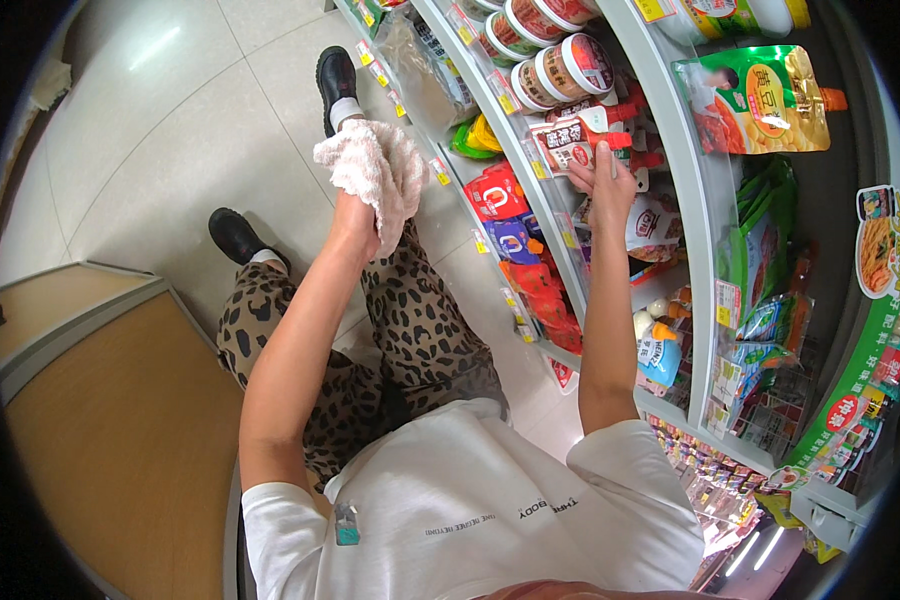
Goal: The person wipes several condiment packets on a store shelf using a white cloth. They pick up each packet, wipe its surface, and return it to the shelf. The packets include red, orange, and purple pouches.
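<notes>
My left hand [358,219] grips a crumpled pale pink-and-white cloth [379,169], held out over my legs. The cloth covers most of its fingers. My right hand [611,189] reaches into a shelf and holds a sauce pouch [562,146] near its red screw cap [613,140]. Thumb and fingers lie around the spout end; part of the grip is hidden. Similar red-capped pouches [619,112] lie right beside it. Stacked round tubs [551,75] stand farther along the same shelf, and a white printed bag [652,229] lies behind my right wrist.
Shelf edges [664,112] with price tags curve along the right. Lower down are red packs [495,191] and purple packs [514,240]. A gold-and-green pouch [765,101] stands on a higher shelf. A wood-coloured panel [120,427] stands at the left, beside the tiled floor [157,135].
</notes>
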{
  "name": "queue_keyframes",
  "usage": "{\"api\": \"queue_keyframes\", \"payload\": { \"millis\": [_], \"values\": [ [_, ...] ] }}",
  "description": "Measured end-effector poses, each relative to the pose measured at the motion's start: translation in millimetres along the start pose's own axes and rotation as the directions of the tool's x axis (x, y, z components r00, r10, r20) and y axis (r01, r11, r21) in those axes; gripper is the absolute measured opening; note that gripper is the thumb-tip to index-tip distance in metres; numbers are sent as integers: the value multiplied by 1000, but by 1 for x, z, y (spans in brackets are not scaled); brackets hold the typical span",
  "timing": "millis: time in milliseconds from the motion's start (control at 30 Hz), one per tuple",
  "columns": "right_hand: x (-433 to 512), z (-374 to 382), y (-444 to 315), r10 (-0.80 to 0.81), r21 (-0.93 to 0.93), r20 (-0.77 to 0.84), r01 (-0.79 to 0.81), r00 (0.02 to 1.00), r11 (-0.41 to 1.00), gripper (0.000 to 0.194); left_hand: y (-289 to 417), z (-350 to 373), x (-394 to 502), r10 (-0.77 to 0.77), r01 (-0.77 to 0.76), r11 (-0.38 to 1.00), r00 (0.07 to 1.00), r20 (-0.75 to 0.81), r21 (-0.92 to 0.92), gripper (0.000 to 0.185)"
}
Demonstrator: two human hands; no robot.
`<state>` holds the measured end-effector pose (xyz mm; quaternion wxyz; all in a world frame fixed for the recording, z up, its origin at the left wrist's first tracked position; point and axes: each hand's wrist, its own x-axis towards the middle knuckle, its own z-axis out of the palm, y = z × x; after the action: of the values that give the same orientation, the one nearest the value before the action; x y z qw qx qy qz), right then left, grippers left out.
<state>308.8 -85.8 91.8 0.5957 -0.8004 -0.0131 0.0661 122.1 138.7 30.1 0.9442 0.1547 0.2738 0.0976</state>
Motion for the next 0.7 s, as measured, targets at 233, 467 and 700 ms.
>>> {"api": "queue_keyframes", "payload": {
  "millis": [233,467,700],
  "values": [
    [0,-3,-1,-65,-94,-12,63,998,994,36,-11,-11,16,88,-88,983,996,-8,-162,33],
    [-8,-47,-8,-628,-838,-133,251,767,484,54,-13,-20,19,101,-101,992,995,-12,-74,35],
    [25,-93,20,-302,-788,-25,167,953,592,37,5,-46,17,33,-37,994,998,46,107,50]
  ]
}}
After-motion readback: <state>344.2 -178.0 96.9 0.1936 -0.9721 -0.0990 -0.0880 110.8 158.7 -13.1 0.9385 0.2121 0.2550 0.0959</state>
